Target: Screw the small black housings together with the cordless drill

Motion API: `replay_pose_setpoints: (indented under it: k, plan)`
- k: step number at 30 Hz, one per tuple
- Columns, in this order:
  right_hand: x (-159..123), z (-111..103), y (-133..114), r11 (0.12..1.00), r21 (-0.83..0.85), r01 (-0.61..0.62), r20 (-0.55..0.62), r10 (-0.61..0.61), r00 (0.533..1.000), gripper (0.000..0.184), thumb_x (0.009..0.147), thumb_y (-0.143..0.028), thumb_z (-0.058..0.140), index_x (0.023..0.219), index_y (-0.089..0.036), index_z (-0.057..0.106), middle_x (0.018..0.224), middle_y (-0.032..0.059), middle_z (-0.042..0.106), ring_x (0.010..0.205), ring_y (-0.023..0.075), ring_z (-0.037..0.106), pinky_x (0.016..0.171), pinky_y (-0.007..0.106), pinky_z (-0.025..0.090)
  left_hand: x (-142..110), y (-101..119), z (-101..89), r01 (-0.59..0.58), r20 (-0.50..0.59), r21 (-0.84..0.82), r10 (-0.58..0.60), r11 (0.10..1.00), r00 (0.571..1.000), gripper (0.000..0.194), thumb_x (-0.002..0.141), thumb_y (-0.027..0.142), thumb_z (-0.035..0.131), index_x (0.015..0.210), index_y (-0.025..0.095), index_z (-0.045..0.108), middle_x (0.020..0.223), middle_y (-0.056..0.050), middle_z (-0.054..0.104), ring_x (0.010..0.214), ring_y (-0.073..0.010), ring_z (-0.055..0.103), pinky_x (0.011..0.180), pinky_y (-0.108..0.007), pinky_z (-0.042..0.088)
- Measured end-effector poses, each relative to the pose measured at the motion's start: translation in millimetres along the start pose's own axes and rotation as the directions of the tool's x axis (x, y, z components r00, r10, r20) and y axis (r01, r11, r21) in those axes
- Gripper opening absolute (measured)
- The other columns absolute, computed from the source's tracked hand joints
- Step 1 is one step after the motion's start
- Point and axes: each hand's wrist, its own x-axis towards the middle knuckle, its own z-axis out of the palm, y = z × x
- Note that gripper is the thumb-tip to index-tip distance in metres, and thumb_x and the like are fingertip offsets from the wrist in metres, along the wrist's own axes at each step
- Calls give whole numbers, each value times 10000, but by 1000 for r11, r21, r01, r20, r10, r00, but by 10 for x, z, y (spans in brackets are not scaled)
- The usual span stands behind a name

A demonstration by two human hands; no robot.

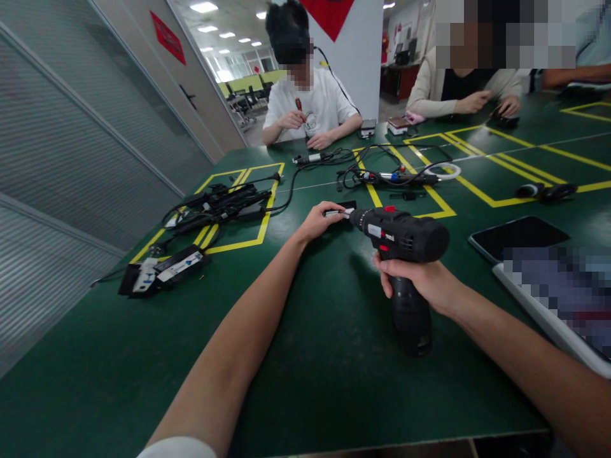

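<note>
My right hand is wrapped round the grip of a black cordless drill with red trim, held above the green table and pointing left. My left hand is closed in a pinch on the silver bit at the drill's chuck. A small black part lies on the table just behind the bit.
Black power adapters and cables lie in a yellow-taped box at left, another opened adapter nearer the edge. More cables and tools sit further back. A dark phone and tray are right. Two people sit across.
</note>
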Motion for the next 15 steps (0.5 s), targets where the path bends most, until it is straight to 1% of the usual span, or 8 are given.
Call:
replay_pose_setpoints:
  k: [7, 15]
  plan:
    - [1, -3, 4, 1000, -20, 10, -4, -10, 1000, 153, 822, -336, 633, 831, -186, 604, 543, 6, 621, 531, 160, 549, 590, 315, 419, 9, -50, 6, 1, 3, -7, -1, 1000, 1000, 328, 768, 411, 665, 1023, 210, 710, 1103, -56, 668, 1055, -207, 589, 987, -367, 435]
    - [3, 2, 17, 1000, 2, -6, -11, 6, 1000, 157, 817, -334, 632, 837, -181, 601, 542, 9, 630, 521, 153, 545, 586, 306, 415, 8, -44, 3, 4, 2, 2, -4, 1000, 1000, 327, 766, 412, 668, 1020, 211, 714, 1108, -54, 664, 1059, -204, 586, 986, -355, 433]
